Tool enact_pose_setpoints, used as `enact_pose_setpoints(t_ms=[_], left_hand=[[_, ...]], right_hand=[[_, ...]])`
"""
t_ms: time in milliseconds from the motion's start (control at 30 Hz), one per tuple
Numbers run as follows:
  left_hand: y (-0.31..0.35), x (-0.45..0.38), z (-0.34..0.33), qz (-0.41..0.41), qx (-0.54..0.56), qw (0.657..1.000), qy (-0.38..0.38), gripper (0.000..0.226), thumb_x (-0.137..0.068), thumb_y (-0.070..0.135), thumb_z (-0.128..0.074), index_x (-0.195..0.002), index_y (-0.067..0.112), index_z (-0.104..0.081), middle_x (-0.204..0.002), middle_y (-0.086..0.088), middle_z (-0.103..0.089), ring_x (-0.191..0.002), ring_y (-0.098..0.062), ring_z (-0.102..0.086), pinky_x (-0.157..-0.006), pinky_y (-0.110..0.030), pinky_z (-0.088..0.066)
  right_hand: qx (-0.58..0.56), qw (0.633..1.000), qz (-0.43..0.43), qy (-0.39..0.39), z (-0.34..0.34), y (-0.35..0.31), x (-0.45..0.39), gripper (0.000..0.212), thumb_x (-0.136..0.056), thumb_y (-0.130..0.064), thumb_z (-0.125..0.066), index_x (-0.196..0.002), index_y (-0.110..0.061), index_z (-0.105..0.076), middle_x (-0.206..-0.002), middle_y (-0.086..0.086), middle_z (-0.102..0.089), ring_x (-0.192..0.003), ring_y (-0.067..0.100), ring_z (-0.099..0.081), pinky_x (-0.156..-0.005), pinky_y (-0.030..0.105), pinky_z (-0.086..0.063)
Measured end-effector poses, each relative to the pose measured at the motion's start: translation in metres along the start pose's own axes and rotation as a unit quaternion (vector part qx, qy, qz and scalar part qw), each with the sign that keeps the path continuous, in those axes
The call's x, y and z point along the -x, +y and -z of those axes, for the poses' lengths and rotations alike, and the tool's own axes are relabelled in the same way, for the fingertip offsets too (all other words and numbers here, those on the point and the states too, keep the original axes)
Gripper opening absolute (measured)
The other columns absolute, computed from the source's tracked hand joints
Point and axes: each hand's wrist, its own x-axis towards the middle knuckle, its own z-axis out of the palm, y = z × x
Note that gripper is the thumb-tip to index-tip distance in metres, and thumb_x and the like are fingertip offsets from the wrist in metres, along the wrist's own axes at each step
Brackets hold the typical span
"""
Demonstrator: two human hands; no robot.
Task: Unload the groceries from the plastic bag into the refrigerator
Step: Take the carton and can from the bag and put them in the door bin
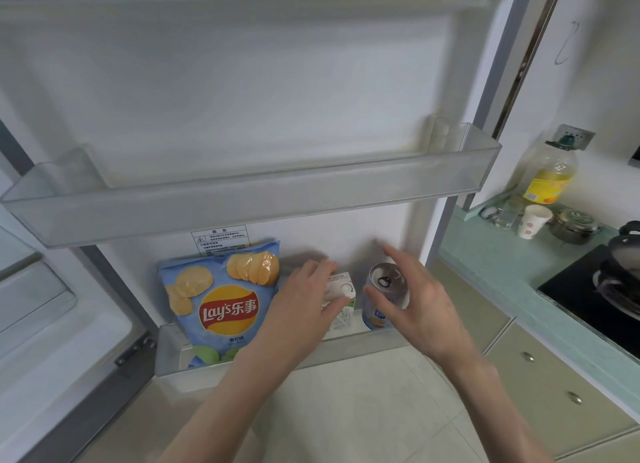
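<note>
The refrigerator door stands open, and its lower door shelf (367, 346) holds three groceries. A blue Lay's chip bag (221, 306) leans at the left. A small white and green milk carton (344, 310) stands in the middle, and my left hand (304, 310) holds it with the thumb across its front and the fingers behind its left side. A silver and blue drink can (386, 289) stands upright at the right. My right hand (422, 300) is spread around the can, thumb at its left side and straight fingers past its right rim. The plastic bag is out of view.
An upper clear door shelf (242, 203) hangs above the groceries with nothing in it. The fridge body and a drawer (31, 289) are at the left. A counter at the right carries an oil bottle (550, 171), a paper cup (533, 222), jars and a black stove (595, 289).
</note>
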Motion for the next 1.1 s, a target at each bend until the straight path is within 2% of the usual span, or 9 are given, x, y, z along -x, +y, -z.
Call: enact_pose_setpoints(t_ms=[133,267,367,500,633,767,867,1000,1100], left_hand=[[0.004,0.01,0.011,-0.034,-0.025,0.996,0.074,0.045,-0.102,0.046,-0.052,-0.141,0.024,-0.05,-0.137,0.007,-0.054,-0.125,-0.017,-0.049,-0.099,-0.035,-0.047],[0.005,0.021,0.023,-0.088,-0.053,0.988,0.119,0.042,-0.102,0.045,-0.046,-0.136,0.022,-0.054,-0.132,0.004,-0.06,-0.12,-0.02,-0.055,-0.095,-0.033,-0.047],[0.003,0.029,0.025,-0.133,-0.055,0.981,0.134,0.045,-0.101,0.045,-0.041,-0.136,0.02,-0.055,-0.135,0.003,-0.06,-0.124,-0.021,-0.055,-0.102,-0.035,-0.046],[0.005,0.042,0.019,-0.19,-0.038,0.968,0.159,0.049,-0.101,0.041,-0.044,-0.14,0.014,-0.056,-0.14,-0.003,-0.059,-0.131,-0.027,-0.052,-0.107,-0.041,-0.044],[0.031,0.056,0.005,-0.238,0.003,0.961,0.14,0.049,-0.1,0.041,-0.045,-0.139,0.014,-0.055,-0.142,-0.005,-0.057,-0.134,-0.031,-0.051,-0.107,-0.048,-0.043],[0.069,0.072,-0.009,-0.293,0.018,0.95,0.107,0.052,-0.1,0.044,-0.044,-0.141,0.013,-0.053,-0.145,-0.006,-0.055,-0.137,-0.03,-0.049,-0.111,-0.048,-0.041],[0.1,0.082,-0.02,-0.336,0.018,0.937,0.095,0.053,-0.1,0.043,-0.046,-0.142,0.011,-0.053,-0.145,-0.008,-0.055,-0.137,-0.031,-0.049,-0.112,-0.05,-0.04],[0.146,0.1,-0.045,-0.397,0.028,0.915,0.067,0.054,-0.101,0.041,-0.046,-0.145,0.01,-0.052,-0.149,-0.01,-0.053,-0.14,-0.032,-0.046,-0.113,-0.052,-0.038],[0.181,0.116,-0.068,-0.442,0.058,0.894,0.047,0.055,-0.101,0.042,-0.044,-0.145,0.01,-0.052,-0.15,-0.01,-0.052,-0.142,-0.031,-0.045,-0.116,-0.052,-0.036]], right_hand=[[0.057,0.998,0.035,0.011,0.006,-0.015,0.01,0.063,-0.096,-0.052,-0.063,-0.15,-0.027,-0.044,-0.139,-0.025,-0.048,-0.129,-0.002,-0.047,-0.102,0.001,-0.028],[0.111,0.991,0.047,0.056,0.018,-0.04,0.025,0.064,-0.097,-0.058,-0.057,-0.149,-0.022,-0.047,-0.149,-0.01,-0.051,-0.141,0.011,-0.045,-0.113,0.031,-0.041],[0.174,0.978,0.039,0.105,0.031,-0.057,0.045,0.064,-0.097,-0.055,-0.057,-0.147,-0.016,-0.049,-0.148,-0.002,-0.053,-0.14,0.019,-0.048,-0.111,0.039,-0.044],[0.254,0.953,0.006,0.167,0.052,-0.074,0.082,0.062,-0.099,-0.055,-0.053,-0.145,-0.013,-0.051,-0.149,0.002,-0.053,-0.139,0.025,-0.049,-0.114,0.04,-0.041],[0.316,0.922,-0.039,0.222,0.072,-0.086,0.133,0.06,-0.101,-0.048,-0.055,-0.146,-0.009,-0.05,-0.15,0.006,-0.052,-0.141,0.026,-0.047,-0.118,0.045,-0.037],[0.369,0.884,-0.114,0.264,0.093,-0.091,0.181,0.06,-0.1,-0.047,-0.054,-0.148,-0.011,-0.048,-0.154,0.003,-0.049,-0.146,0.022,-0.042,-0.125,0.034,-0.023],[0.391,0.855,-0.165,0.3,0.106,-0.092,0.218,0.061,-0.1,-0.046,-0.055,-0.149,-0.011,-0.047,-0.155,0.003,-0.048,-0.147,0.022,-0.041,-0.123,0.043,-0.03],[0.423,0.812,-0.232,0.328,0.124,-0.089,0.272,0.059,-0.101,-0.043,-0.057,-0.15,-0.012,-0.045,-0.155,0.002,-0.048,-0.148,0.022,-0.04,-0.124,0.042,-0.029],[0.465,0.772,-0.28,0.33,0.142,-0.086,0.312,0.063,-0.1,-0.048,-0.051,-0.151,-0.012,-0.044,-0.156,0.004,-0.047,-0.149,0.024,-0.039,-0.123,0.045,-0.03]])
